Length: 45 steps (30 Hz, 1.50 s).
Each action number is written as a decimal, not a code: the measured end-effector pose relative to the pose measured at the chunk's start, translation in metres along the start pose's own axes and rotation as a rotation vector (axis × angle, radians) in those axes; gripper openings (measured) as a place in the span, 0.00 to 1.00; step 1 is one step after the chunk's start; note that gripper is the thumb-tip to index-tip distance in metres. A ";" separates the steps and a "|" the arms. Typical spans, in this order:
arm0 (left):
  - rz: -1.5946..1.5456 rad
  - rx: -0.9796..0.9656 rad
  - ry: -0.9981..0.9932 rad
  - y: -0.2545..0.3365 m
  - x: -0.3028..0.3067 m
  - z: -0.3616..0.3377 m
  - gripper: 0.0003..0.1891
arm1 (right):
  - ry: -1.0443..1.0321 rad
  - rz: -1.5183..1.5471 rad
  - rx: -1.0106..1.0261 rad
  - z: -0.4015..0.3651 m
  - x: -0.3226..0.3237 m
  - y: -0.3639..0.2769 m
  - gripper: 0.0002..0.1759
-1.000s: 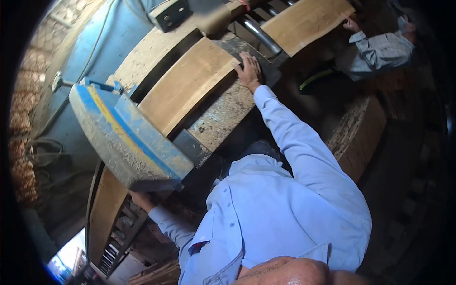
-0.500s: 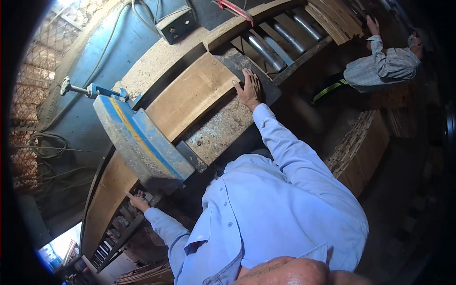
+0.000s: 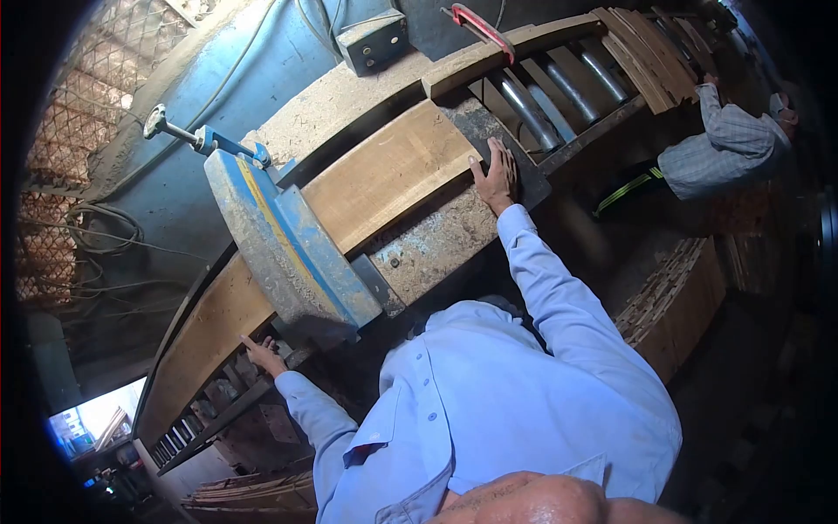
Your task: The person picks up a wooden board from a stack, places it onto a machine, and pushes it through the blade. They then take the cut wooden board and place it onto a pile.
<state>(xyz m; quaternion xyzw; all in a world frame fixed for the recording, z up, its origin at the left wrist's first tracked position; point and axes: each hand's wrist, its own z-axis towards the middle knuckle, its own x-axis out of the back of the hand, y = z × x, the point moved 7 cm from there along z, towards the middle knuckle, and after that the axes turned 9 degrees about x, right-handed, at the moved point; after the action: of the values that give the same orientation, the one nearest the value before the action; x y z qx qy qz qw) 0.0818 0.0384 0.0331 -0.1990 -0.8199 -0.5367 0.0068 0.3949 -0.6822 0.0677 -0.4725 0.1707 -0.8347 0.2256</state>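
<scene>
A wide wooden plank (image 3: 384,175) lies on the machine bed and passes beneath a blue, dust-covered hood (image 3: 279,240). Its further length (image 3: 218,306) shows again on the hood's left side. My right hand (image 3: 496,177) rests at the plank's right end, fingers spread, the thumb touching the near corner. On the left, my left hand (image 3: 264,356) is beside the plank's near edge with its index finger stretched out to the wood. Its other fingers look partly bent, and I see nothing held in them. What lies under the hood is hidden.
Sawdust covers the bed (image 3: 441,249). Metal rollers (image 3: 528,109) continue to the right, near a red clamp (image 3: 480,33). Boards are stacked at the far right (image 3: 650,61) and near right (image 3: 672,301). A co-worker (image 3: 720,148) stands by the far stack. A control box (image 3: 373,44) sits behind.
My view has shifted, so the machine appears further right. Both hands keep nearly the same places along the plank. The co-worker's hand has moved down to the far board stack.
</scene>
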 end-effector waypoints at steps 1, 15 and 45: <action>0.030 -0.016 -0.002 0.002 -0.003 -0.002 0.36 | 0.005 -0.009 -0.006 0.001 0.002 -0.001 0.37; 0.277 -0.160 0.057 0.013 -0.009 -0.013 0.39 | 0.045 -0.018 -0.015 -0.005 0.004 0.002 0.36; 0.152 -0.228 0.086 0.013 -0.012 -0.025 0.33 | -0.201 1.626 -1.173 -0.112 -0.131 -0.121 0.22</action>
<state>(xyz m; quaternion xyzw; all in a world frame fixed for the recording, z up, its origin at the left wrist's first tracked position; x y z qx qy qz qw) 0.0923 0.0169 0.0526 -0.2367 -0.7352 -0.6323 0.0600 0.3310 -0.5022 -0.0205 -0.3174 0.8052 -0.1679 0.4720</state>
